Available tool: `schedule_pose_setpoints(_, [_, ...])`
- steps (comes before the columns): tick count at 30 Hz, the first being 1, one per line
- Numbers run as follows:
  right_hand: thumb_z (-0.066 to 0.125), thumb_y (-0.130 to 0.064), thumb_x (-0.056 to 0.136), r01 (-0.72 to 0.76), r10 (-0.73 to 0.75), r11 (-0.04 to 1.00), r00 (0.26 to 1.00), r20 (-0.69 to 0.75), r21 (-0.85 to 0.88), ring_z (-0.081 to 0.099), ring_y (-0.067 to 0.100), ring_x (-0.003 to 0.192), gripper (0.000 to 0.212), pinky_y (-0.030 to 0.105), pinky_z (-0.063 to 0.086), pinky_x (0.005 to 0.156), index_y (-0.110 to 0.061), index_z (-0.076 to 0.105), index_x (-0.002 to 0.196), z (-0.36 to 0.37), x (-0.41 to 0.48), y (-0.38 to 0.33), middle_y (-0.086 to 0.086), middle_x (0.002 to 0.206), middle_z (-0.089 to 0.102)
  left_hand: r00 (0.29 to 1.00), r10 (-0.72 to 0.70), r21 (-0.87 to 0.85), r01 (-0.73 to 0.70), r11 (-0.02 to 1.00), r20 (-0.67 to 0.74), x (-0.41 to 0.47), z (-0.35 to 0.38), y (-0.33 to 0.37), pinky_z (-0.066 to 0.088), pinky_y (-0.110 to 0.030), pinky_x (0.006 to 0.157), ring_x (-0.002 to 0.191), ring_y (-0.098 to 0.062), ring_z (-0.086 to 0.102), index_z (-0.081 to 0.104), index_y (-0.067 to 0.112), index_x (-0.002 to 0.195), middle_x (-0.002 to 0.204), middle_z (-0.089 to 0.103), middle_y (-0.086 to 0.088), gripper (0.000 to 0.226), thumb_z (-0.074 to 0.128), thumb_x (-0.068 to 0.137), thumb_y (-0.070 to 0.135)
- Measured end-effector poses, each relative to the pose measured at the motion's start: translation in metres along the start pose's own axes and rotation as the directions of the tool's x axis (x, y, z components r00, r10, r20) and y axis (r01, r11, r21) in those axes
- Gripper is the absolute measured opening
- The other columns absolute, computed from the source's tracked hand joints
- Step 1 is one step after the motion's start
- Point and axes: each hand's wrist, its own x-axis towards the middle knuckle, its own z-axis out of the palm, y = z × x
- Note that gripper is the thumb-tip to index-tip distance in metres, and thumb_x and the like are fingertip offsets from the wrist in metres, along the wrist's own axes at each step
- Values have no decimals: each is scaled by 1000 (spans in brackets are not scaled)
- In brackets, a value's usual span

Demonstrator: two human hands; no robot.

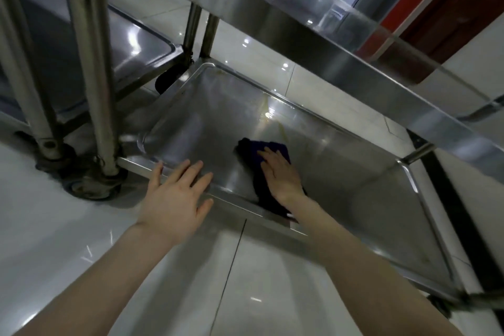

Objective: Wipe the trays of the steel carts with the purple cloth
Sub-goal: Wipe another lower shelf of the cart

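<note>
At frame centre, right hand (281, 172) presses cloth (261, 169) flat on bottom tray (354, 185), fingers straight. Left hand (174, 196) on rim, fingers spread. I judge wiping midway; stain upper centre remains.

right hand (281, 174) lies flat on the cloth (261, 180), pressing it on the low tray (354, 185) | left hand (174, 199) has straight fingers spread over the tray's near rim | cloth hangs a bit over that rim | a shelf (300, 27) is above | another cart (90, 68) stands left | shiny floor (259, 281) below
</note>
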Motion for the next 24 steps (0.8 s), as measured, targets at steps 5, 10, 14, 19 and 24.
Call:
schedule_pose_setpoints(5, [24,-37,106,-283,280,959,954,-105,-15,9,13,149,46,47,7,120,-32,30,151,17,33,-23,-12,161,17,999,29,19,-29,999,-22,7,9,-11,11,-53,116,146,-14,22,34,38,146,157,28,8,58,31,93,62])
schedule_pose_setpoints(10, [31,-35,105,94,-96,993,995,-19,-65,17,10,147,42,36,16,119,-32,40,146,16,-60,-13,-13,156,31,996,39,14,-37,999,-86,0,7,-6,35,-62,101,120,-28,59,70,21,118,128,63,-7,73,23,83,65])
schedule_pose_setpoints(14, [25,-39,105,182,-179,978,983,32,-101,15,7,147,44,32,13,119,-33,37,147,8,-94,11,-15,157,28,999,19,-4,-19,1000,-46,0,5,-3,37,-60,100,119,-27,60,70,22,117,127,63,-6,81,12,88,71])
schedule_pose_setpoints(19, [25,-37,107,-27,27,1000,999,-21,-10,10,9,148,45,38,9,121,-30,31,150,-3,6,44,-13,160,20,998,-64,43,64,997,-10,7,4,4,38,-58,99,112,-27,62,66,29,118,127,63,1,70,24,83,72])
schedule_pose_setpoints(24, [21,-37,106,-122,123,991,992,-17,46,3,12,149,47,47,-1,120,-30,25,153,-8,61,53,-11,162,11,989,-145,99,142,985,17,15,3,10,41,-55,99,118,-24,57,57,42,123,136,55,8,68,22,80,82])
